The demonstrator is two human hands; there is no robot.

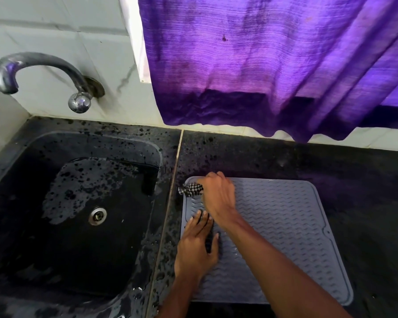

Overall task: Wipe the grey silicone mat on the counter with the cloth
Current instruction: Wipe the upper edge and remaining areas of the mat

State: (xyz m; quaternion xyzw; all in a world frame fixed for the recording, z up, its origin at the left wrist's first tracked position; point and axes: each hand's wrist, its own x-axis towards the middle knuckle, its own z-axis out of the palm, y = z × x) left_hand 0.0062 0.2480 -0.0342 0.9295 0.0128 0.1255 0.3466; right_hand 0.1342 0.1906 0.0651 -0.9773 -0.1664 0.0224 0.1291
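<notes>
A: Where is everything in front of you?

B: Your grey ribbed silicone mat (280,226) lies on the black speckled stone counter (331,161), right of the black sink basin (44,226). The curved metal tap (32,67) juts from the wall behind the sink. The purple curtain (274,65) hangs behind the mat.

A: And your hands?

B: Your left hand (197,246) lies flat on the mat's left edge. Your right hand (217,196) presses the black-and-white checked cloth (191,189) on its far left corner.

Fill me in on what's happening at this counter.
A person is wiping a grey silicone mat that lies on the black counter beside the sink. The right hand grips a bunched black-and-white checked cloth at the mat's far left corner. The left hand rests flat on the mat's left side, apparently steadying it.
</notes>
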